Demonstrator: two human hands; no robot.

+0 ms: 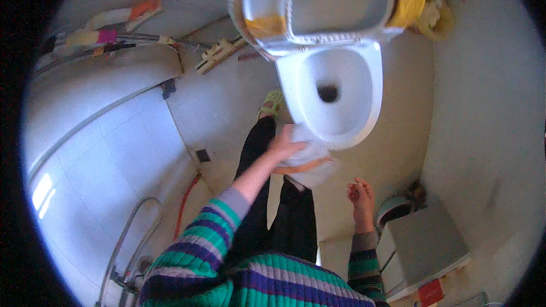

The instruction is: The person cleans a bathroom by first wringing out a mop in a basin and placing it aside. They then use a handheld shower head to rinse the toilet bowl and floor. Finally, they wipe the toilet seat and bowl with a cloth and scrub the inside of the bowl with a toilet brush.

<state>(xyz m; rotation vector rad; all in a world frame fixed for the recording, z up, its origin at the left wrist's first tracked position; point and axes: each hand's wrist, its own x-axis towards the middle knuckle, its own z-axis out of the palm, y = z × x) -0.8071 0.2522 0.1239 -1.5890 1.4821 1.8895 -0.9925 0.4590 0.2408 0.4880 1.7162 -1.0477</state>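
My left hand grips a whitish, blurred bag-like thing with an orange band across it. That thing hangs over my legs, close to the front rim of a white toilet bowl. Behind the bowl, the toilet's seat and lid stand raised, with yellow patches at both sides. A dark drain hole shows inside the bowl. Lower and to the right, my right hand is held in the air with its fingers bent. Nothing shows in it, but blur hides its palm side.
A bathtub runs along the left, with a metal tube frame and a red hose near it. Long-handled tools lie at upper left. At lower right stands a grey-topped cabinet, beside a round basin-like container.
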